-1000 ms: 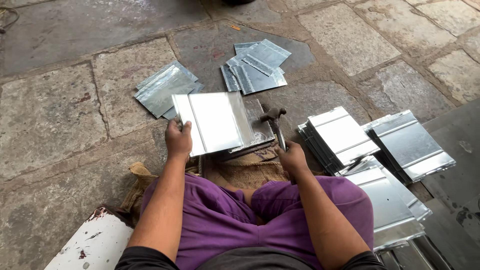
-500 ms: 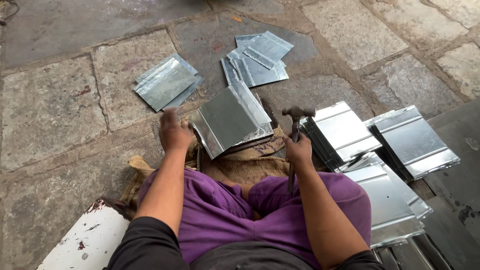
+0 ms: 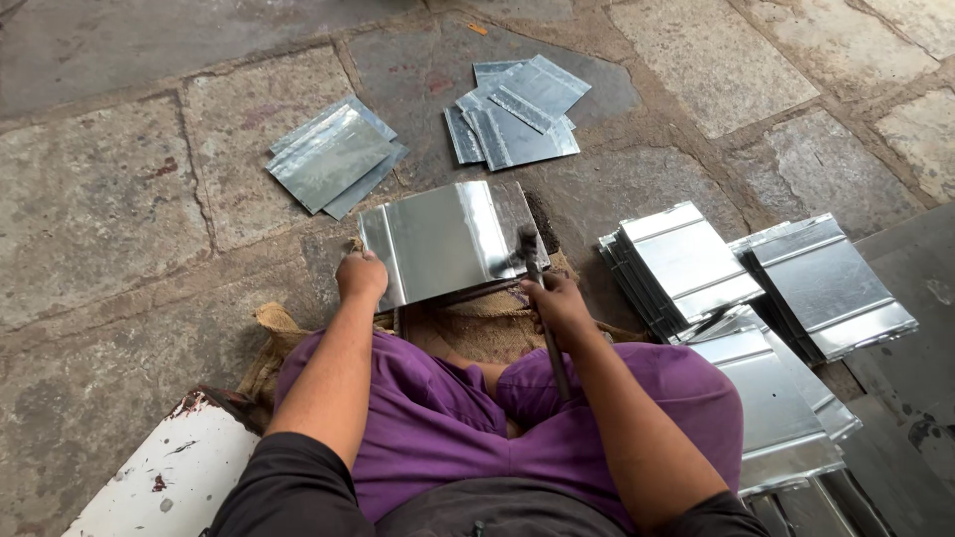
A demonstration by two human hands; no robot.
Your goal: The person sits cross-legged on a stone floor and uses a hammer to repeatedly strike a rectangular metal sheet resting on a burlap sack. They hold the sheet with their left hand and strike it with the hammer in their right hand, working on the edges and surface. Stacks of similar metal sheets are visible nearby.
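Metal sheet (image 3: 443, 242) flat in left hand (image 3: 360, 276) closed grip (near corner), hammer (image 3: 537, 288) in right hand (image 3: 557, 303) fist.

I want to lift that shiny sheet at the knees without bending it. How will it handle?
The sheet looks thin, so probably light and a little springy. Its folded edges likely stiffen it. The glossy face may be slippery and the edges sharp; the left hand grips one corner.

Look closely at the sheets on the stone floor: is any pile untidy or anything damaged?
The far pile of metal sheets is fanned out crookedly, unlike the squarer stack to the right. The white board beside the left knee is chipped and stained at its corner.
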